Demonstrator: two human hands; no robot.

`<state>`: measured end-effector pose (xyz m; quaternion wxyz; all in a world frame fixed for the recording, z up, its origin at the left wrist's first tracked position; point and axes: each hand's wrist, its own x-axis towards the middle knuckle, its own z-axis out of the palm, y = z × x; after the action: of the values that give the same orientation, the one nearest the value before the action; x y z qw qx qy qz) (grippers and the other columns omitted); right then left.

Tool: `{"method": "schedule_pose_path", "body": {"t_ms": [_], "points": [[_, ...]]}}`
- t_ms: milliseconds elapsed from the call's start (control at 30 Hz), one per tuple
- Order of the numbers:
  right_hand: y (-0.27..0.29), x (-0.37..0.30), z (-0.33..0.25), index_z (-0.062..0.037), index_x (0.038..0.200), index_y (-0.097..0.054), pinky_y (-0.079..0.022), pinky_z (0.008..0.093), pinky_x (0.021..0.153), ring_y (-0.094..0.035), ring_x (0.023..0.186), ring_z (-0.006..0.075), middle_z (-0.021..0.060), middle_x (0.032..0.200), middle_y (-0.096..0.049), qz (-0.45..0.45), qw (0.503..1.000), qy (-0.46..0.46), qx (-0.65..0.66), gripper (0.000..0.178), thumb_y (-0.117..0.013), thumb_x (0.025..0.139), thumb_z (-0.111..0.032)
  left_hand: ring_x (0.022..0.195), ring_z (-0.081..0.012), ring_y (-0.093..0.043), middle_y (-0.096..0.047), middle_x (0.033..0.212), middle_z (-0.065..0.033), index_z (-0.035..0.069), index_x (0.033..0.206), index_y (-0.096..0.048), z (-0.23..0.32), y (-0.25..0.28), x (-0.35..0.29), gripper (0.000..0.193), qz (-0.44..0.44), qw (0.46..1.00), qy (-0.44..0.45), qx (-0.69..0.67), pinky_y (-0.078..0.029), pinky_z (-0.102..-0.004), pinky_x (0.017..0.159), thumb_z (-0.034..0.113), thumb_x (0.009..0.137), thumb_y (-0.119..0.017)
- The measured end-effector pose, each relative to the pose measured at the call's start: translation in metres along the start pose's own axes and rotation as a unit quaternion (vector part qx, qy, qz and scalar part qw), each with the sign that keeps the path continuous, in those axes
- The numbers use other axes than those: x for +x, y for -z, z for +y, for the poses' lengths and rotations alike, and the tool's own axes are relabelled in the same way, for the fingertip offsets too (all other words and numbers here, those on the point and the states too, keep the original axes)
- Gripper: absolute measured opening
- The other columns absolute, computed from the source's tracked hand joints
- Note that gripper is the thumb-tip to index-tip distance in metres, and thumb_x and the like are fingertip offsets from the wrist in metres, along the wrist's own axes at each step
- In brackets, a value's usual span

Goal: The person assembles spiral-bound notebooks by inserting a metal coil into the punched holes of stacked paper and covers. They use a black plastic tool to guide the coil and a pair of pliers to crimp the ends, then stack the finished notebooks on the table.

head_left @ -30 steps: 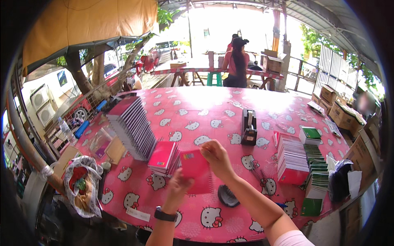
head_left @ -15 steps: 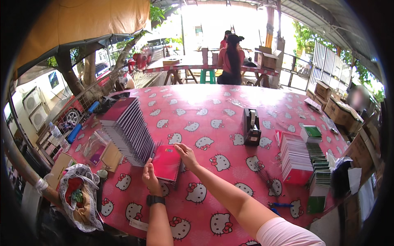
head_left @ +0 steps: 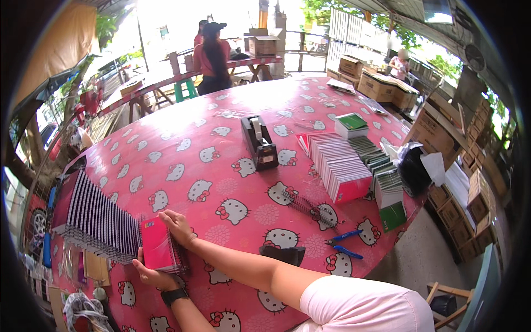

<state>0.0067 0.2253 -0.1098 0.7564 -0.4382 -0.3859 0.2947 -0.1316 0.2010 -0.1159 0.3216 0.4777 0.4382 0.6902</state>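
A red spiral notebook [head_left: 157,243] lies at the near left of the table, apparently on top of others; its wire binding shows along the right edge. My left hand [head_left: 155,275] grips its near edge, thumb at the left corner, some fingers hidden. Across the far right corner, my right hand [head_left: 177,227] holds it with curled fingers. Close against its left side leans a long row of wire-bound notebooks [head_left: 102,221], their spirals facing near. Blue-handled cutting pliers [head_left: 345,246] rest to the right, beyond my right forearm.
A black tape dispenser [head_left: 259,145] stands mid-table. Loose wire coils [head_left: 303,206] lie nearer. Rows of red-covered books [head_left: 338,169] and green-covered books [head_left: 381,166] stand at right, by a black plastic bag [head_left: 414,169]. Cardboard boxes [head_left: 434,130] stand beyond. People are at the back.
My view has swung to the right, so the table's things appear further left and the pliers show fully. Both hands stay on the red notebook.
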Motion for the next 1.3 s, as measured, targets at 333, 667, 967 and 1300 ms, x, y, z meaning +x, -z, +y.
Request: {"method": "schedule_pose_path", "body": {"t_ms": [333, 667, 967, 1300], "points": [[-0.003, -0.004, 0.005, -0.0020, 0.080, -0.056, -0.033, 0.0246, 0.056, -0.037, 0.065, 0.0043, -0.0046, 0.067, -0.042, 0.002, 0.999, -0.002, 0.043, 0.028, -0.060, 0.091, -0.028, 0.082, -0.0311, -0.065, -0.066, 0.095, -0.0165, -0.005, 0.098, -0.061, -0.028, 0.020, 0.011, 0.026, 0.004, 0.895, -0.333, 0.296, -0.052, -0.0415, 0.076, 0.019, 0.089, -0.055], [0.028, 0.008, -0.022, -0.0049, 0.114, -0.054, -0.045, 0.0409, 0.090, -0.059, 0.102, 0.0329, 0.0200, 0.109, -0.060, -0.049, 0.984, 0.021, -0.169, 0.043, -0.057, 0.089, -0.039, 0.089, -0.0250, -0.062, -0.064, 0.102, -0.0157, -0.006, 0.102, -0.064, -0.008, 0.002, 0.003, 0.033, -0.063, 0.986, -0.127, 0.084, -0.050, -0.0372, 0.082, 0.021, 0.093, -0.046], [0.234, -0.046, -0.242, -0.0046, 0.090, -0.064, -0.051, 0.0342, 0.073, -0.064, 0.083, 0.0243, 0.0104, 0.090, -0.065, -0.243, 0.843, 0.160, -0.452, 0.010, -0.065, 0.080, -0.006, 0.092, -0.0215, -0.062, -0.063, 0.104, -0.0119, -0.004, 0.112, -0.061, 0.017, 0.014, 0.006, 0.051, -0.087, 0.967, 0.160, -0.181, -0.050, -0.0329, 0.082, 0.041, 0.098, -0.041], [0.451, -0.132, -0.287, -0.0091, 0.093, -0.068, -0.040, 0.0351, 0.091, -0.059, 0.099, 0.0224, 0.0040, 0.095, -0.067, 0.058, 0.697, 0.169, -0.695, 0.024, -0.076, 0.070, -0.014, 0.113, -0.0213, -0.054, -0.057, 0.124, -0.0125, -0.001, 0.123, -0.055, 0.054, 0.032, -0.014, 0.052, -0.051, 0.996, 0.058, -0.035, -0.044, -0.0349, 0.095, 0.042, 0.097, -0.042]]}}
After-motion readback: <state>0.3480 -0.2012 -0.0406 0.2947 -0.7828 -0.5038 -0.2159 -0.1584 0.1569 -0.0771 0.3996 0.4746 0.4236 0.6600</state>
